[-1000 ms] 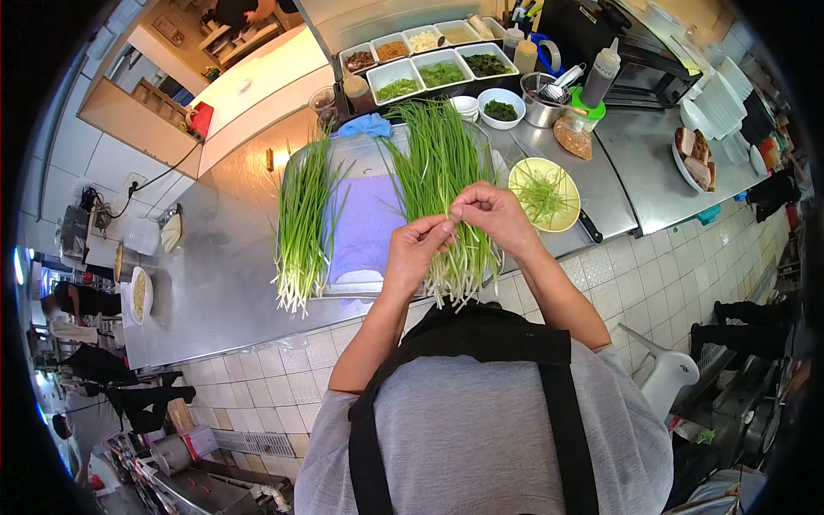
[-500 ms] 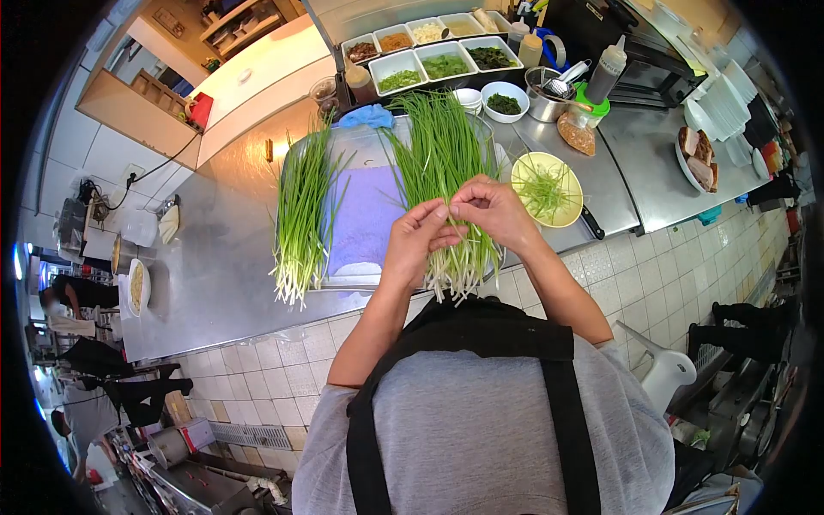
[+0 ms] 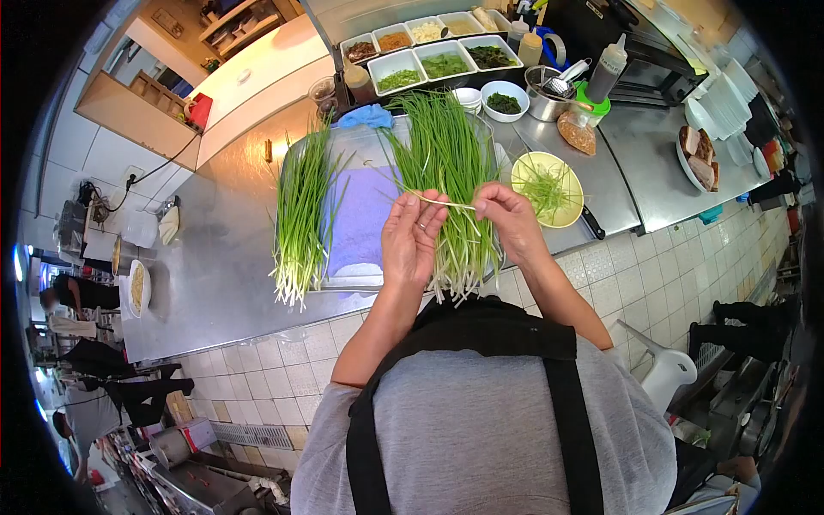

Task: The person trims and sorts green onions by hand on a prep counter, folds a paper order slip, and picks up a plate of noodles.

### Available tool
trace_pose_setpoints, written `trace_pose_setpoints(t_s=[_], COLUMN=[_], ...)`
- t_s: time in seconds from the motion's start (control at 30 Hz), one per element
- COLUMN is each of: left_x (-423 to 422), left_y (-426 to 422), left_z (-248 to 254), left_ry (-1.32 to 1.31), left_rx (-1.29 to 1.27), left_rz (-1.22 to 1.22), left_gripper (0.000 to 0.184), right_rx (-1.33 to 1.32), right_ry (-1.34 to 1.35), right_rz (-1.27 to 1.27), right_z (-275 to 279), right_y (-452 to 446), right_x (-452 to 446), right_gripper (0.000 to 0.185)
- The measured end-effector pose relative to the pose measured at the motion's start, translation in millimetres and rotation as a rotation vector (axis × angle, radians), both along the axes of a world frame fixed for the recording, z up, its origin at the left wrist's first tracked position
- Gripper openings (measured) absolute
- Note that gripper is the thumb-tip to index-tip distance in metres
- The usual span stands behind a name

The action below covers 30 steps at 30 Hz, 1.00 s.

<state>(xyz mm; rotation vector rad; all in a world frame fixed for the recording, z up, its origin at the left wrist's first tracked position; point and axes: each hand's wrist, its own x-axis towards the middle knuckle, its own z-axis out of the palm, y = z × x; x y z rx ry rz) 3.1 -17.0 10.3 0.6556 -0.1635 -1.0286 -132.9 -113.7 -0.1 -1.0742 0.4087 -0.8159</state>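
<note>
A thin green onion stalk (image 3: 453,203) stretches between my two hands, its pale end toward the right. My left hand (image 3: 408,243) pinches it between thumb and fingertips, and a ring shows on one finger. At the other end, the fingertips of my right hand (image 3: 511,221) are closed on the pale part. Under both hands lies a thick bunch of green onions (image 3: 446,142), white ends toward me. A smaller bunch (image 3: 305,223) rests on the left side of the tray. Between the bunches, a purple cloth (image 3: 360,223) covers the tray bottom.
Right of the bunch sits a yellow bowl (image 3: 522,178) with green trimmings, a black-handled knife (image 3: 592,223) beside it. Behind stand topping containers (image 3: 399,62), a white bowl of dark greens (image 3: 505,103) and a sauce bottle (image 3: 607,70). A blue cloth (image 3: 366,116) lies at the tray's back.
My hands have moved apart, the right one rightward and slightly down. The stalk now shows stretched between them, where before the fingertips met.
</note>
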Motion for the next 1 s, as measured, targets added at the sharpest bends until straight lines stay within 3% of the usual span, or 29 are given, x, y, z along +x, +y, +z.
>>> trace_pose_setpoints(t_s=[0.23,0.33,0.43,0.53,0.63,0.67,0.77,0.87,1.0], left_x=[7,13,12,10,32,48,108,167,187], left_y=[-2,-2,-5,-5,4,10,37,67,89], left_z=[-5,-5,-5,-6,3,4,8,10,18], left_ry=[-0.025,-0.031,-0.068,-0.095,-0.266,-0.381,-0.724,-1.014,-1.747], left_rx=[-0.053,-0.026,0.04,0.11,0.147,0.195,0.422,0.673,1.318], left_rz=[0.142,0.096,-0.004,-0.077,-0.066,0.008,0.21,0.315,0.386], left_gripper=[0.011,0.011,0.011,0.011,0.011,0.013,0.018,0.019,0.02], right_rx=[0.239,0.287,0.2,0.184,-0.034,-0.118,-0.644,-1.276,-1.029], right_ry=[-0.201,-0.184,-0.079,0.017,0.171,0.26,1.006,1.323,1.058], right_rz=[-0.092,-0.071,0.065,0.084,0.001,-0.022,-0.243,-0.483,-0.197], right_z=[-10,-8,0,6,6,7,16,-8,1], right_y=[-13,-21,-25,-26,-43,-54,-79,-88,-57], right_x=[-28,-40,-46,-47,-56,-64,-79,-89,-68], right_gripper=[0.005,0.005,0.008,0.008,0.006,0.006,0.007,0.012,0.015])
